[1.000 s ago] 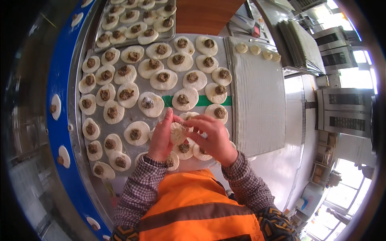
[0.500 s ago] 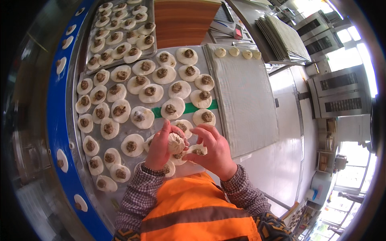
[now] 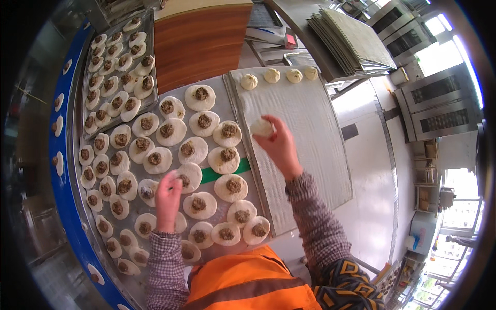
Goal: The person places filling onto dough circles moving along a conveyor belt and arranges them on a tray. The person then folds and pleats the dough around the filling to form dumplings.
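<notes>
Steel surface (image 3: 227, 103), curved, with a blue rim (image 3: 64, 191) along its left edge; ovens and stacked trays in the background at right.

Far left: a metal tray (image 3: 85, 103) holds rows of small dough rounds, each with a dab of dark filling.

Left to centre: more filled dough rounds (image 3: 170, 132) lie flat on the surface in loose rows, most touching or just beside one another. A green strip (image 3: 219, 173) shows between two of them.

Left hand (image 3: 168, 194): palm down, fingers reaching onto one filled round (image 3: 188, 175) near the middle of the surface. Fingertips touch it; whether they pinch it or only rest on it cannot be told. Checked sleeve runs back toward the lower edge.

Centre right: a cloth-lined tray (image 3: 310, 134), pale, lies beside the rounds. Four closed buns (image 3: 272, 75) sit in a row along its far edge.

Right hand (image 3: 279, 144): raised over the near-left part of the cloth-lined tray, fingers closed around one shaped white bun (image 3: 261, 127). The bun is in the fingertips, above the cloth, well apart from the four at the far edge.

Hands are well apart from each other. An orange vest (image 3: 248, 281) fills the lower edge.
</notes>
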A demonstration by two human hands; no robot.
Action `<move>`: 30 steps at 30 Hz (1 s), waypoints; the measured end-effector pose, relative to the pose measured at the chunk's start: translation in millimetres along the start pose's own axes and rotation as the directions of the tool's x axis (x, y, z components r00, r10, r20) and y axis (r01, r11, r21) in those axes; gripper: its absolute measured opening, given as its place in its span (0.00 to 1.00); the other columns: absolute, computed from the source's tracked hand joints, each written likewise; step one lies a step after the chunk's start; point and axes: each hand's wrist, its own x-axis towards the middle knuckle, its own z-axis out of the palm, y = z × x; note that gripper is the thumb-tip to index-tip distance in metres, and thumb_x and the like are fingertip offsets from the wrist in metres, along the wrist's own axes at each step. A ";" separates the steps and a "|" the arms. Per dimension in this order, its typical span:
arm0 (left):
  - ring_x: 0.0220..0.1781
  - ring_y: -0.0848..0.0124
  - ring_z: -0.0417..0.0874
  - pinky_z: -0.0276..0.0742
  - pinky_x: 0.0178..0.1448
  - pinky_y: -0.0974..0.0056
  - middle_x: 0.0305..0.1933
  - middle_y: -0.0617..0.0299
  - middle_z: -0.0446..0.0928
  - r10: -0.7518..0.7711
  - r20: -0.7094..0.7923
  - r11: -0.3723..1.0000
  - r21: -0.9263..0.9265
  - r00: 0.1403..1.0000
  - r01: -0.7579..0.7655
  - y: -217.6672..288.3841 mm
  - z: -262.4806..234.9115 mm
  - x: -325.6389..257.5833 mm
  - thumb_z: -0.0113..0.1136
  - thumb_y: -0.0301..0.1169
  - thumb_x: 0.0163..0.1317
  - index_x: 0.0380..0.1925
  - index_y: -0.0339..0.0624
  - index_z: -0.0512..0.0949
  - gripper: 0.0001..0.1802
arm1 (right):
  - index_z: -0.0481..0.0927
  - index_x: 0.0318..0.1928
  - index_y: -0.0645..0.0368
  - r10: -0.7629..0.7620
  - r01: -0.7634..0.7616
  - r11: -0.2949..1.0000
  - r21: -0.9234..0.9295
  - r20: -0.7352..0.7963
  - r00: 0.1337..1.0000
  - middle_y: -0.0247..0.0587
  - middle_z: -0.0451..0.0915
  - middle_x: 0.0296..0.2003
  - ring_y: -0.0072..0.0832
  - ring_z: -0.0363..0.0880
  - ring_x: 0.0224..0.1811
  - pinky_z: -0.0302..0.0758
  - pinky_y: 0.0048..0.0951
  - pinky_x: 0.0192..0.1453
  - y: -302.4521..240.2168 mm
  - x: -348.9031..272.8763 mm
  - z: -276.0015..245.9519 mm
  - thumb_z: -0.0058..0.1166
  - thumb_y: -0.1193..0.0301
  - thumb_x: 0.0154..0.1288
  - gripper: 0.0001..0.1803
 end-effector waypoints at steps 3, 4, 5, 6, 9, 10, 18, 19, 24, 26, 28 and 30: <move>0.55 0.56 0.78 0.74 0.58 0.57 0.58 0.46 0.75 0.055 -0.095 0.902 0.431 0.994 -0.008 -40.0 -15.2 16.1 0.63 0.35 0.62 0.57 0.31 0.72 0.26 | 0.75 0.56 0.58 -0.172 0.166 0.975 -0.147 -0.023 0.985 0.41 0.81 0.42 0.24 0.81 0.36 0.79 0.27 0.40 51.1 59.3 16.9 0.68 0.76 0.52 0.28; 0.55 0.54 0.77 0.73 0.59 0.55 0.58 0.45 0.74 0.053 -0.085 0.869 0.495 0.995 -0.005 -48.6 -17.4 18.9 0.63 0.35 0.61 0.57 0.31 0.72 0.27 | 0.75 0.54 0.57 -0.141 0.135 0.981 -0.138 -0.028 0.990 0.44 0.80 0.44 0.32 0.80 0.41 0.78 0.31 0.45 63.3 71.8 24.2 0.68 0.75 0.51 0.28; 0.56 0.51 0.77 0.72 0.60 0.53 0.58 0.44 0.74 0.048 -0.083 0.835 0.550 0.995 0.006 -54.1 -18.6 22.0 0.64 0.36 0.60 0.57 0.31 0.72 0.28 | 0.76 0.53 0.57 -0.143 0.138 0.984 -0.117 -0.037 0.989 0.46 0.80 0.45 0.39 0.79 0.46 0.77 0.35 0.49 72.2 81.2 30.9 0.68 0.73 0.49 0.28; 0.57 0.48 0.75 0.70 0.63 0.52 0.58 0.42 0.74 -0.014 -0.065 0.840 0.540 0.998 0.048 -56.1 -17.9 24.0 0.65 0.38 0.59 0.57 0.30 0.71 0.30 | 0.76 0.52 0.56 -0.143 0.139 0.986 -0.090 -0.040 0.989 0.49 0.80 0.46 0.47 0.78 0.50 0.76 0.40 0.54 77.3 87.1 38.9 0.69 0.72 0.48 0.28; 0.51 0.53 0.78 0.75 0.55 0.55 0.49 0.44 0.78 -0.104 -0.043 0.811 0.574 0.994 0.110 -46.3 -14.3 37.0 0.67 0.38 0.56 0.56 0.31 0.72 0.31 | 0.73 0.57 0.55 0.015 0.000 0.963 -0.271 0.052 0.999 0.48 0.79 0.49 0.46 0.78 0.51 0.75 0.41 0.56 76.1 90.1 45.9 0.69 0.71 0.48 0.32; 0.50 0.57 0.78 0.75 0.54 0.57 0.49 0.46 0.77 -0.196 -0.012 0.821 0.545 0.981 0.171 -40.2 -15.4 42.8 0.68 0.38 0.56 0.55 0.31 0.72 0.31 | 0.72 0.58 0.55 -0.085 0.090 0.956 -0.278 0.029 0.996 0.47 0.78 0.50 0.44 0.79 0.49 0.76 0.40 0.54 71.7 86.8 44.3 0.69 0.71 0.49 0.33; 0.51 0.65 0.78 0.74 0.55 0.62 0.51 0.50 0.76 -0.255 0.220 0.819 0.567 0.942 0.089 -23.7 -16.6 53.1 0.76 0.37 0.46 0.47 0.32 0.73 0.32 | 0.71 0.62 0.58 0.000 0.013 0.997 -0.073 0.175 0.985 0.41 0.78 0.53 0.18 0.76 0.29 0.77 0.22 0.35 22.5 -4.8 18.1 0.66 0.76 0.55 0.33; 0.52 0.65 0.78 0.74 0.55 0.62 0.52 0.50 0.76 -0.237 0.258 0.847 0.528 0.937 0.068 -26.8 -16.6 51.0 0.76 0.37 0.46 0.48 0.32 0.72 0.32 | 0.72 0.61 0.59 -0.024 0.029 0.999 -0.023 0.188 0.982 0.40 0.79 0.52 0.17 0.77 0.29 0.77 0.21 0.35 18.1 -20.8 20.2 0.64 0.78 0.56 0.30; 0.49 0.66 0.81 0.78 0.53 0.62 0.50 0.54 0.78 -0.309 0.296 0.951 0.084 0.904 0.297 -44.2 -14.6 47.7 0.76 0.35 0.48 0.55 0.35 0.70 0.35 | 0.78 0.54 0.62 0.152 -0.187 0.979 0.080 0.325 0.933 0.37 0.82 0.44 0.16 0.78 0.31 0.78 0.22 0.37 -7.6 -78.4 41.2 0.61 0.79 0.59 0.20; 0.48 0.68 0.81 0.79 0.52 0.63 0.50 0.57 0.78 -0.276 0.319 0.903 -0.238 0.907 0.359 -49.0 -15.5 43.7 0.73 0.34 0.52 0.56 0.36 0.70 0.32 | 0.78 0.52 0.63 0.130 -0.191 0.973 0.133 0.373 0.919 0.36 0.82 0.42 0.16 0.79 0.32 0.78 0.21 0.38 -21.2 -90.4 49.8 0.60 0.78 0.61 0.17; 0.49 0.67 0.81 0.80 0.54 0.62 0.51 0.58 0.78 -0.256 0.290 0.790 -0.488 0.922 0.372 -50.7 -20.0 33.9 0.69 0.32 0.56 0.56 0.36 0.71 0.29 | 0.79 0.49 0.64 0.080 -0.176 0.960 0.218 0.389 0.918 0.39 0.82 0.39 0.21 0.78 0.29 0.77 0.24 0.35 -36.9 -97.5 59.7 0.60 0.74 0.62 0.14; 0.54 0.65 0.80 0.80 0.58 0.59 0.54 0.57 0.76 -0.214 0.324 0.614 -0.689 0.922 0.385 -48.4 -29.6 17.9 0.61 0.31 0.62 0.57 0.38 0.70 0.24 | 0.79 0.49 0.64 0.013 -0.108 0.967 0.232 0.375 0.927 0.39 0.83 0.39 0.22 0.78 0.29 0.77 0.24 0.35 -53.6 -98.9 71.3 0.60 0.74 0.62 0.15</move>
